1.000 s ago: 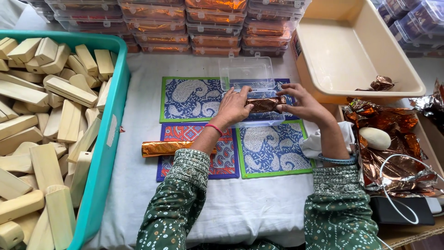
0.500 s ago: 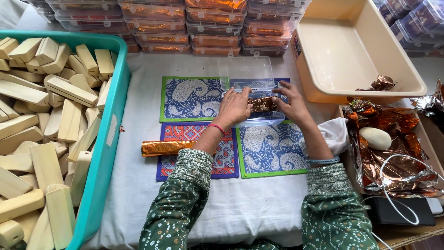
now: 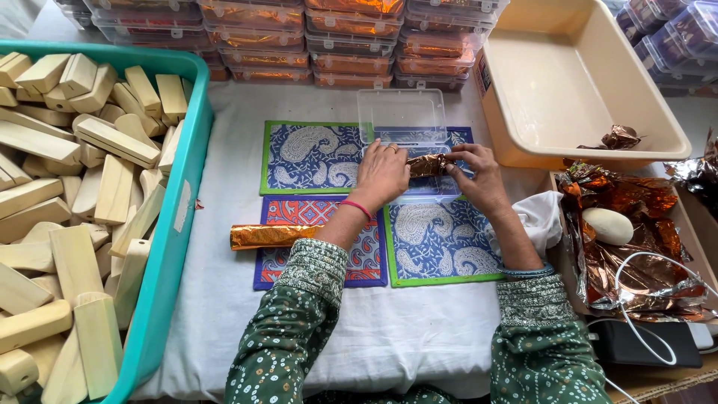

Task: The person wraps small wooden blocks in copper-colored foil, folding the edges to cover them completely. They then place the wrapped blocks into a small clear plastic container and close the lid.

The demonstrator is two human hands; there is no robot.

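My left hand [image 3: 382,175] and my right hand [image 3: 479,176] both grip a block wrapped in copper foil [image 3: 428,164]. They hold it low inside an open clear plastic box [image 3: 404,120], whose lid stands raised behind it. The box rests on blue paisley mats [image 3: 307,158]. A second foil-wrapped block [image 3: 265,236], golden orange, lies on the red-patterned mat [image 3: 366,254] just left of my left forearm.
A teal crate [image 3: 176,224] full of several bare wooden blocks [image 3: 75,187] fills the left. Stacked clear boxes with foil blocks [image 3: 344,45] line the back. A cream tub [image 3: 576,82] holds a foil scrap. Copper foil sheets [image 3: 636,247] and a white oval lie right.
Both hands have lowered the copper-wrapped block down into the clear box and drawn closer around it. The right hand has shifted left.
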